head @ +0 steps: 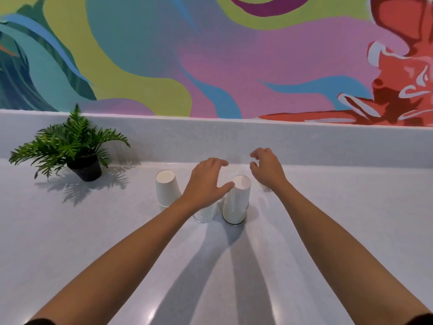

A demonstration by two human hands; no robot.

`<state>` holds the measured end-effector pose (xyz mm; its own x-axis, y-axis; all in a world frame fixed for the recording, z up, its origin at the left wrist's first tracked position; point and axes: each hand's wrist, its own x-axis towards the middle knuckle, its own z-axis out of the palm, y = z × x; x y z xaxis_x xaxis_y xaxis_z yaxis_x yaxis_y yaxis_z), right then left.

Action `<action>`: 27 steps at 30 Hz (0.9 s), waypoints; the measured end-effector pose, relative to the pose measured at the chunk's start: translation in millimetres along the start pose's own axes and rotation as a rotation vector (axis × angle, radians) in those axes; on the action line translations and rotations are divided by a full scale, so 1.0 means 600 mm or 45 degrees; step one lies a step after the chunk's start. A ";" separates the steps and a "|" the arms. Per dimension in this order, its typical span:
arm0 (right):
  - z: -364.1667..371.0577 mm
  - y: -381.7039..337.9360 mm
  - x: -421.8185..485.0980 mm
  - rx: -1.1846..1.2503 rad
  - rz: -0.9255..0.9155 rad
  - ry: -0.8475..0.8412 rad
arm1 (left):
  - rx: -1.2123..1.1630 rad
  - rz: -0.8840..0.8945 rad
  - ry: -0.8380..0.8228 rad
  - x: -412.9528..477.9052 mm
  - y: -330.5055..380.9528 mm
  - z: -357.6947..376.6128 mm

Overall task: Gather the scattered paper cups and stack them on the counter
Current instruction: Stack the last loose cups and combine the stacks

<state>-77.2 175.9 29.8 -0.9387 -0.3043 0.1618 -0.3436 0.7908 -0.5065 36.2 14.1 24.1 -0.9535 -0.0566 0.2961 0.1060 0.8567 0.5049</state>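
Two forearms reach over the counter (70,242). Left hand (206,181) and right hand (267,170), both spread and empty, hover above three upturned cup stacks: left (166,188), middle (205,213), right (237,200). Gathering appears done; merging the stacks may remain.

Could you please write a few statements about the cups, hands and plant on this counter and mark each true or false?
1. Three stacks of upside-down paper cups stand on the counter. True: left stack, middle stack, right stack.
2. The right hand grips a cup. False: it hovers open, holding nothing.
3. A potted plant stands left of the cups. True.
4. The left hand rests flat on the counter. False: it is spread above the middle stack.
5. The plant's pot is white. False: it is black.
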 end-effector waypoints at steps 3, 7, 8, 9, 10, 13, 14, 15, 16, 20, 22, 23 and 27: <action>0.004 0.055 0.015 -0.157 0.124 0.007 | 0.201 0.143 -0.098 0.032 0.021 0.011; 0.010 0.109 0.040 -0.371 0.257 -0.041 | 0.338 0.170 -0.288 0.080 0.036 0.023; 0.015 0.121 0.049 -0.426 0.282 -0.079 | 0.353 0.170 -0.337 0.091 0.036 0.030; 0.019 0.130 0.053 -0.485 0.296 -0.119 | 0.374 0.178 -0.387 0.095 0.037 0.034; 0.027 0.142 0.067 -0.546 0.305 -0.166 | 0.384 0.178 -0.438 0.104 0.034 0.044; 0.046 0.167 0.093 -0.655 0.332 -0.268 | 0.412 0.164 -0.573 0.108 0.032 0.061; 0.056 0.175 0.103 -0.671 0.338 -0.297 | 0.427 0.148 -0.607 0.109 0.030 0.068; 0.064 0.181 0.110 -0.679 0.342 -0.318 | 0.439 0.131 -0.629 0.110 0.029 0.072; 0.074 0.187 0.118 -0.686 0.344 -0.335 | 0.450 0.114 -0.646 0.110 0.027 0.074; 0.101 0.197 0.128 -0.687 0.367 -0.396 | 0.463 0.074 -0.687 0.112 0.024 0.077; 0.107 0.198 0.127 -0.661 0.366 -0.377 | 0.458 0.072 -0.694 0.112 0.024 0.078; 0.108 0.197 0.125 -0.617 0.372 -0.350 | 0.466 0.074 -0.698 0.112 0.025 0.079; 0.084 0.173 0.122 -0.216 0.466 -0.163 | 0.523 0.095 -0.688 0.114 0.028 0.076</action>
<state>-180.4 208.8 -53.2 -0.9925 -0.0418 -0.1146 0.0026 0.9320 -0.3624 -40.1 48.0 15.6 -0.9661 0.1829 -0.1823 0.1630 0.9794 0.1188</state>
